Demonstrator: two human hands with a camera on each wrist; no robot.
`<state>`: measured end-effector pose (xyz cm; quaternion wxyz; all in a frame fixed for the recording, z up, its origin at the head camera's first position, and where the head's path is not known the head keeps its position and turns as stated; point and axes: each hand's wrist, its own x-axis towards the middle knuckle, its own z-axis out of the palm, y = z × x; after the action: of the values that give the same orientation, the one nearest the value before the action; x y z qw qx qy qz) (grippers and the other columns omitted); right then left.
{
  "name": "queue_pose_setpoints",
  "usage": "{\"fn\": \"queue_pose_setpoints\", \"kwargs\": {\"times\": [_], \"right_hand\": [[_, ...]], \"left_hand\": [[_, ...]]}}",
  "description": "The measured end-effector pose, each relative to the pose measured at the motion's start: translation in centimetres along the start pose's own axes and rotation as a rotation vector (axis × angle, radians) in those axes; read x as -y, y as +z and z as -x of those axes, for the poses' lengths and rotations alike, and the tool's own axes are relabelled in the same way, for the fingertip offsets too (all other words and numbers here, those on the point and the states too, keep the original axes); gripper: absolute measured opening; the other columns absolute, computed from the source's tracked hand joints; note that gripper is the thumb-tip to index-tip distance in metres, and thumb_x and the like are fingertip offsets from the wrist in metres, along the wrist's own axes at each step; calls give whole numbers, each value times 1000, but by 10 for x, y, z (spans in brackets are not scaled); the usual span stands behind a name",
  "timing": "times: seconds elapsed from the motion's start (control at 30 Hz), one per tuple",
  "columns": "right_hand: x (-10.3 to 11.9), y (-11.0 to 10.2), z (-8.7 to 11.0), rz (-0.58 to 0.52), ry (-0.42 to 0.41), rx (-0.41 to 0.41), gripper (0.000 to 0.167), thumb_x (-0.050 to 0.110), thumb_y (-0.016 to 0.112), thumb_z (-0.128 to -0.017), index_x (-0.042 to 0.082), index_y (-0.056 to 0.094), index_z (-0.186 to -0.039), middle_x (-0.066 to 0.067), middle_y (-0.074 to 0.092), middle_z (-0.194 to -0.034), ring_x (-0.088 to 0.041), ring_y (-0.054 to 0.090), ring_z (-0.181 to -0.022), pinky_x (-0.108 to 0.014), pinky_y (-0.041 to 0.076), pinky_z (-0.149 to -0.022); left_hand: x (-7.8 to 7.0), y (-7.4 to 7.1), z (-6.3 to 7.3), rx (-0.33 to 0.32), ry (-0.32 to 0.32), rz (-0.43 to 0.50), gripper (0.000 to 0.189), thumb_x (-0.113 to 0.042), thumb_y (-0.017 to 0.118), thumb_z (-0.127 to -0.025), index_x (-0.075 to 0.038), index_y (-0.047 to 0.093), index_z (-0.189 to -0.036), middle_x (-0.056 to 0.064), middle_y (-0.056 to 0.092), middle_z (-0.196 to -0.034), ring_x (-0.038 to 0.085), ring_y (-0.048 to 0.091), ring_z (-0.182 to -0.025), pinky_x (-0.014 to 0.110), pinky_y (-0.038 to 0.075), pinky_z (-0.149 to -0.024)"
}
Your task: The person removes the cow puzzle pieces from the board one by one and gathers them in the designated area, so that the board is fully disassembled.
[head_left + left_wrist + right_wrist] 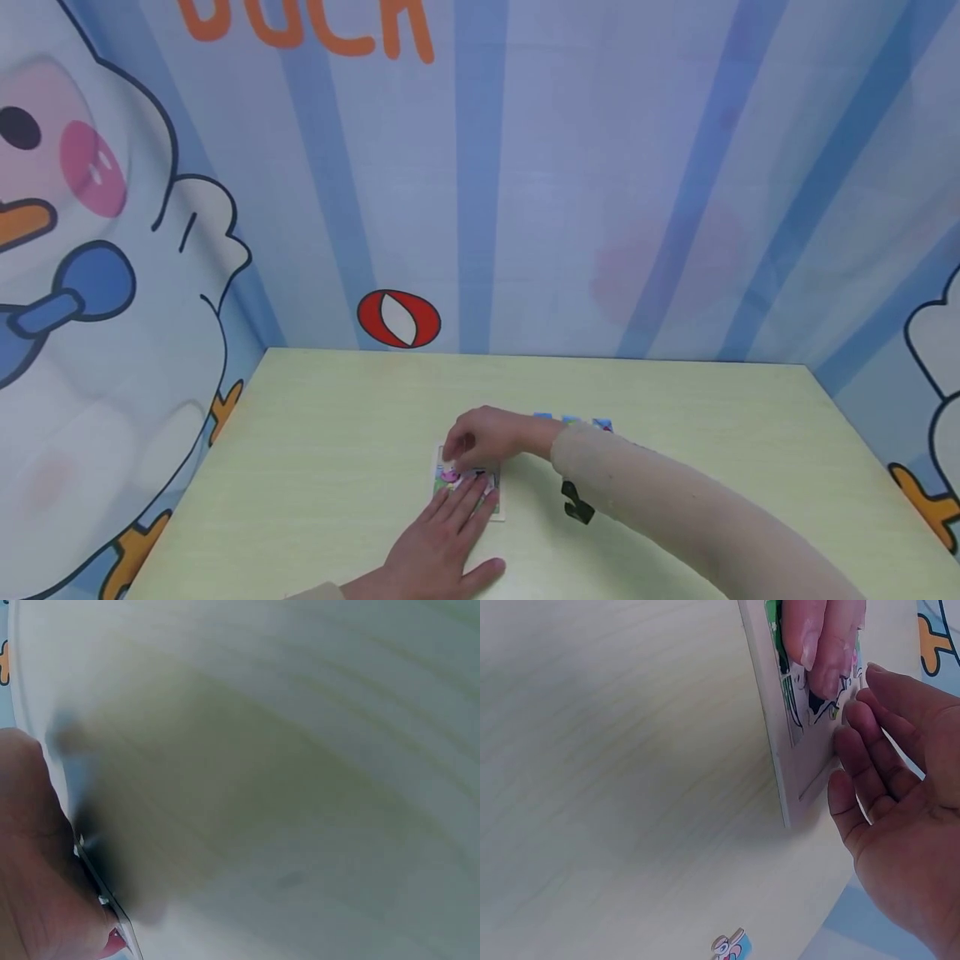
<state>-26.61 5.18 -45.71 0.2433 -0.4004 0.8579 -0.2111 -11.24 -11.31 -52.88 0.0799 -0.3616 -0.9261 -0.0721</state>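
A small jigsaw board [501, 510] with a pale border and a cartoon picture lies on the table in front of me. My left hand [444, 552] lies over its near part, with straight fingers pressing on the picture. At the far side of the board is my right hand [489, 437], fingers bent and tips near the surface. In the right wrist view my right hand [911, 817] has its fingertips at the board's border [781, 761], close to the left fingertips [829, 649]. Whether it pinches a piece is hidden. Only part of my left hand [37, 862] appears in the left wrist view.
Several loose picture pieces [602, 425] lie beyond my right forearm, partly covered by it. One blue jigsaw piece [732, 946] shows at the bottom of the right wrist view. The pale table [337, 433] ends at a striped duck backdrop [540, 208].
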Motion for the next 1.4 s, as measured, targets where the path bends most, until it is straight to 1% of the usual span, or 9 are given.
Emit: {"fn": "queue_pose_setpoints", "kwargs": {"times": [0.07,0.27,0.57,0.8,0.9,1.0,1.2,1.4], "right_hand": [[1,1,0,-17,14,10,13,18,78,-100,15,82,-112,11,72,-100,-1,62,-89,-21,53,-89],[2,4,-2,-68,27,34,15,21,80,-99,16,82,-114,15,74,-97,2,65,-88,-18,53,-89],[7,5,0,-85,50,41,16,23,80,-99,16,83,-112,15,74,-94,0,66,-86,-19,54,-88],[7,2,0,-107,50,32,15,22,80,-99,15,82,-112,14,75,-94,-1,66,-86,-21,54,-87],[7,2,-1,-114,51,28,17,23,80,-99,14,82,-113,13,75,-95,-1,66,-86,-21,54,-88],[7,2,0,-105,53,22,17,25,81,-98,14,82,-111,13,75,-94,-1,66,-86,-21,54,-88],[8,2,1,-86,49,16,15,25,80,-99,15,82,-111,13,75,-94,-1,66,-86,-23,54,-86],[10,3,0,-94,50,14,13,23,79,-100,15,82,-110,13,75,-94,-1,65,-86,-24,54,-86]], "left_hand": [[0,1,1,-9,5,-5,76,-63,34,-112,-6,43,-163,14,41,-169,28,40,-156,47,38,-121],[2,8,1,-47,17,-31,76,-62,38,-111,-6,46,-162,15,43,-168,28,42,-155,47,42,-119],[2,12,2,-60,19,-49,75,-62,42,-110,-6,47,-161,15,44,-167,28,43,-154,47,44,-118],[2,7,0,-1,-10,-2,76,-61,39,-111,-6,43,-163,15,38,-170,30,38,-157,48,41,-121],[1,5,0,12,-23,16,76,-61,39,-112,-6,41,-164,16,36,-171,30,36,-158,48,40,-121],[0,3,0,22,-25,31,77,-61,38,-112,-5,40,-165,17,34,-172,31,34,-159,49,40,-121],[-4,-3,0,83,-43,97,79,-63,32,-112,-6,37,-166,16,30,-174,31,29,-161,50,37,-123],[-4,-5,1,83,-43,77,77,-61,33,-113,-6,37,-166,16,31,-174,31,30,-160,49,37,-124]]}}
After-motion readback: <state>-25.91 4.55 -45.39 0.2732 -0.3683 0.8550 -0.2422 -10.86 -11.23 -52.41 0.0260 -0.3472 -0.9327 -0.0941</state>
